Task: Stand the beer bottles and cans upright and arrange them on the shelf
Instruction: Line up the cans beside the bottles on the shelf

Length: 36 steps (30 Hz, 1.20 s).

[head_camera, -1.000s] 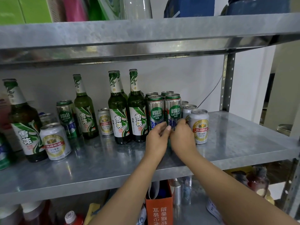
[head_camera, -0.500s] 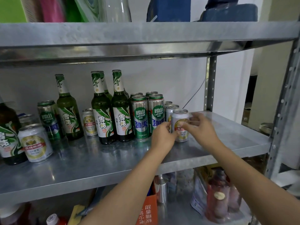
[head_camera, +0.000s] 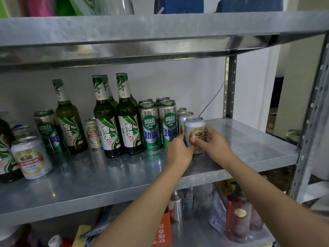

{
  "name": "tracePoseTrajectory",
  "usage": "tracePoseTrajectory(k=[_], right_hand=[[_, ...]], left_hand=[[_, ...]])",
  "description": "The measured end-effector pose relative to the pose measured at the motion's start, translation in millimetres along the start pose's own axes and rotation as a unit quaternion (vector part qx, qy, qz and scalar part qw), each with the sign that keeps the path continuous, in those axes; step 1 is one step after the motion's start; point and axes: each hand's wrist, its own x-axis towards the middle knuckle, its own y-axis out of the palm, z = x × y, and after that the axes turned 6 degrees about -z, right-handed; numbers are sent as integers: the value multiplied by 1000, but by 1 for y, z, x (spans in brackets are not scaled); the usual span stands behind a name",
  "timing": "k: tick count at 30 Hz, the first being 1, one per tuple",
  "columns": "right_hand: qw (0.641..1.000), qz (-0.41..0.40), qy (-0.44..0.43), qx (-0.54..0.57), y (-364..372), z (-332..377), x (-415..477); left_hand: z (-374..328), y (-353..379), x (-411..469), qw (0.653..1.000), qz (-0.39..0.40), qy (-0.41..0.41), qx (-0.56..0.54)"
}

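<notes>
Left hand (head_camera: 179, 150) and right hand (head_camera: 213, 145) wrap fingers round squat white-gold can (head_camera: 195, 129), upright over dull galvanised shelf (head_camera: 258, 145), just beside tall green cans (head_camera: 149, 125); base hidden, perhaps resting.

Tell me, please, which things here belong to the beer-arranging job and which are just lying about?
Job: white can, gripped by left hand and right hand; tall green cans; green bottles; middle shelf.
Lying about: orange bag and reddish bottle below; blue containers above.
</notes>
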Motion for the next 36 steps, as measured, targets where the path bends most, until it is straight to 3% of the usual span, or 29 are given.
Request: tracePoseTrajectory(k=[9,13,16,21,36], right_hand=[[999,-18,22,-17,1,14,-6],[992,-117,-16,-45,-5,53,-20],[983,-172,-57,15,-10,86,-33],[994,-71,-32,76,24,108,-47],[988,93,-11,119,198,138,-70]], left_hand=[[-1,-12,0,996,29,2,-80],[-5,-35,-5,984,35,-12,-176],[0,-61,-15,962,30,-6,-271],[18,-92,-22,950,14,-5,-312],[118,-225,-36,960,-93,-53,-258]])
